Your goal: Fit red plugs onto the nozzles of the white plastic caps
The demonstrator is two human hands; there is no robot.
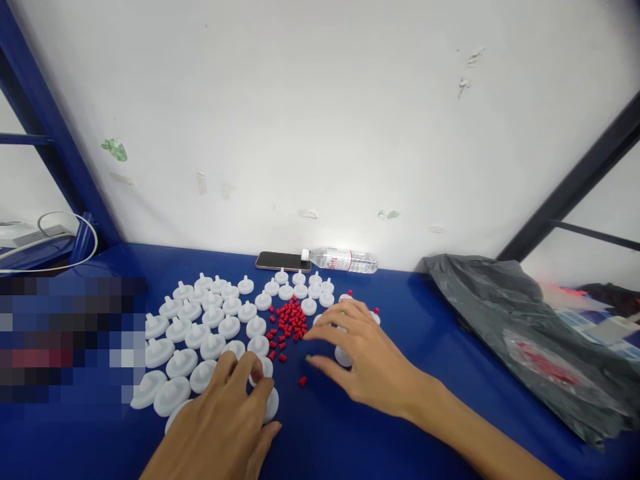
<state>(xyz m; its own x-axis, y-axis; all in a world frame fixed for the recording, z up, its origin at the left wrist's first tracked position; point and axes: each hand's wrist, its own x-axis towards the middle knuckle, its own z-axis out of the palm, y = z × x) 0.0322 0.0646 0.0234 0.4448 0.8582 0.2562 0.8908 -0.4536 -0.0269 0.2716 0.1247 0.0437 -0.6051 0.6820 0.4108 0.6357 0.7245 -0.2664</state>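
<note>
My left hand (230,403) is over the near edge of a spread of white plastic discs with stems (213,347). Its fingers are curled around a white disc (271,405), partly hidden beneath them. My right hand (355,347) hovers palm down with thumb and fingers apart, holding nothing I can see. To the left of its fingertips lies a pile of small red caps (293,317), and a single red cap (303,381) sits nearer me. Under and behind that hand are more white discs (343,357), partly covered; a few red caps show by them.
Against the wall lie a phone (283,261) and a clear plastic bottle (345,260) on its side. A grey plastic bag (500,333) covers the right side, with a clear packet of red pieces (547,363) on it. Blue frame posts (55,120) flank the blue table (400,440).
</note>
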